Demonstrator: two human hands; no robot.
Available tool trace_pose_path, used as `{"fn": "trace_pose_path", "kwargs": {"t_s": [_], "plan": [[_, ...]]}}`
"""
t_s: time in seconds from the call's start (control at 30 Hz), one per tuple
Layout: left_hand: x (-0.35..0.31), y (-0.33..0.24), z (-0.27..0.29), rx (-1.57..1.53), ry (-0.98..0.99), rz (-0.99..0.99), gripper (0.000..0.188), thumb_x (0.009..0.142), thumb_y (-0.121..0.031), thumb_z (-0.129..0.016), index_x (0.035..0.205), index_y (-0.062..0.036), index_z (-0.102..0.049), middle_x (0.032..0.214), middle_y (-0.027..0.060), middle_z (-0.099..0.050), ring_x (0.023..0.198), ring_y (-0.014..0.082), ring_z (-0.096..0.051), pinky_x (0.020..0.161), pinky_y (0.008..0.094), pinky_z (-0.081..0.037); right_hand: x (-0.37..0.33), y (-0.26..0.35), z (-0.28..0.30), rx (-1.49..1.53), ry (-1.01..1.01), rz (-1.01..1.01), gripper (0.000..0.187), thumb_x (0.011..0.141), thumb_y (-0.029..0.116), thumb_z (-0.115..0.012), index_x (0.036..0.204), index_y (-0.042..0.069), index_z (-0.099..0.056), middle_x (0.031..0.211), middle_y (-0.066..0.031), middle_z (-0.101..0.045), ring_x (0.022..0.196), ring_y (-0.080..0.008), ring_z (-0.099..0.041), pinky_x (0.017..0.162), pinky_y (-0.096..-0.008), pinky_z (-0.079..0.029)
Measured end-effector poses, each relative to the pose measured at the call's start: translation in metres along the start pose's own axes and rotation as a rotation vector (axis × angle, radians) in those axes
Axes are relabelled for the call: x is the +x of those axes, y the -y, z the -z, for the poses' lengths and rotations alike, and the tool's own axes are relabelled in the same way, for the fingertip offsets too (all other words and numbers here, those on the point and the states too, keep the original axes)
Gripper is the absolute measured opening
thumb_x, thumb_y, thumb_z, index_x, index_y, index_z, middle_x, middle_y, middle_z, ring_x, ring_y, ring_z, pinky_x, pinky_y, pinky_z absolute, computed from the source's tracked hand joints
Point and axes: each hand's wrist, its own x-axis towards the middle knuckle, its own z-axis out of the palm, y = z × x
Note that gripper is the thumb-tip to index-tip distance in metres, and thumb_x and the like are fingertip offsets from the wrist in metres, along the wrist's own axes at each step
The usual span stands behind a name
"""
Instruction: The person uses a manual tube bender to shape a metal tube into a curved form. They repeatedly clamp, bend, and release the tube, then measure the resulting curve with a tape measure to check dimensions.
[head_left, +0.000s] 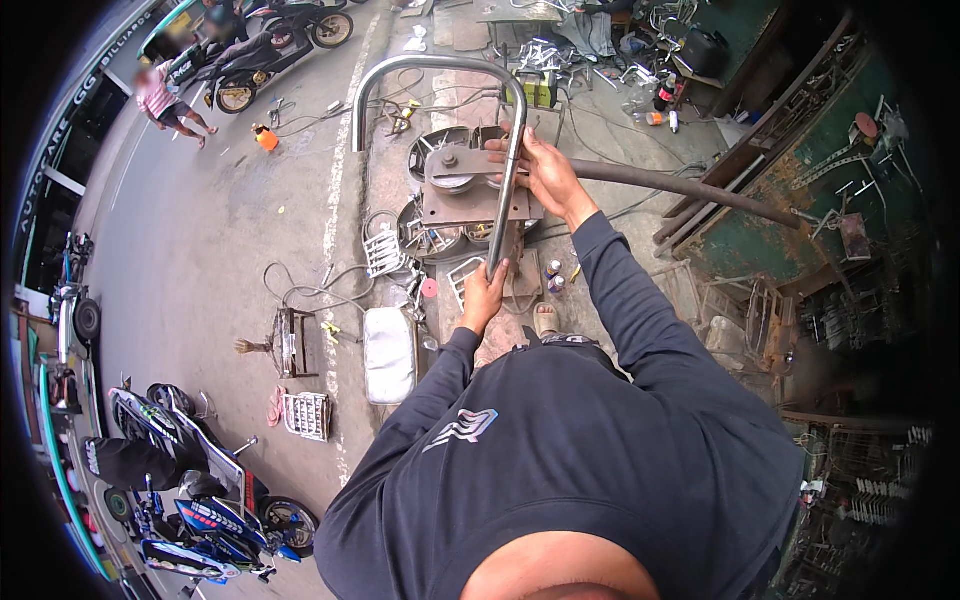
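Note:
A shiny bent metal tube [433, 62] rises in front of me, curved into a wide U with two rounded corners. My left hand [482, 298] is closed round its lower near end. Higher up, my right hand [540, 172] curls round the same straight leg, its fingers passing behind the tube. Just beyond and below is a pipe bender [480, 205], a rusty steel plate with a bolted arm and rollers. Its long brown lever [690, 188] reaches out to the right. The tube crosses over the bender's right part; whether it touches the rollers is hidden.
Trays of tools and metal bits surround the bender. A silver padded seat [390, 355], a small metal stand [293, 343] and a white rack [307, 415] lie at left, with cables around. Motorcycles [215, 525] stand on the road. Scrap metal and bottles [662, 95] fill the far right.

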Motion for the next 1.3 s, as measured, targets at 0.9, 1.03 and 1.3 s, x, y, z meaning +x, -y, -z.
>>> {"fn": "trace_pose_path", "kwargs": {"t_s": [0.9, 1.03, 1.3], "plan": [[0.05, -0.011, -0.025, -0.134, -0.244, -0.054, 0.041, 0.101, -0.037, -0.061, 0.099, 0.0041, -0.063, 0.067, 0.0202, -0.062, 0.059, 0.0298, -0.06, 0.06, 0.0422, -0.047, 0.037, -0.056, -0.025, 0.114, 0.092, -0.138, 0.019, 0.096, 0.022, -0.069, 0.102, 0.013, -0.053, 0.075, 0.0026, -0.048, 0.064, -0.0107, -0.053, 0.061, -0.0259, -0.046], [0.039, 0.003, 0.017, 0.055, -0.157, -0.056, 0.038, 0.098, -0.035, -0.064, 0.102, 0.003, -0.064, 0.065, 0.0223, -0.062, 0.059, 0.0382, -0.064, 0.057, 0.0421, -0.048, 0.033, -0.038, -0.015, 0.055, 0.042, -0.057, 0.04, 0.1, 0.043, -0.057, 0.124, 0.011, -0.056, 0.105, -0.0118, -0.069, 0.095, -0.0227, -0.068, 0.081, -0.0366, -0.053], [0.026, -0.025, 0.231, 0.715, 0.207, -0.039, 0.03, 0.081, -0.033, -0.076, 0.103, -0.0127, -0.076, 0.085, 0.018, -0.072, 0.085, 0.0374, -0.07, 0.078, 0.0465, -0.055, -0.001, 0.027, 0.037, 0.066, -0.265, -0.011, 0.081, 0.094, 0.075, -0.043, 0.124, 0.001, -0.058, 0.097, -0.0147, -0.067, 0.097, -0.028, -0.07, 0.088, -0.046, -0.057]]}}
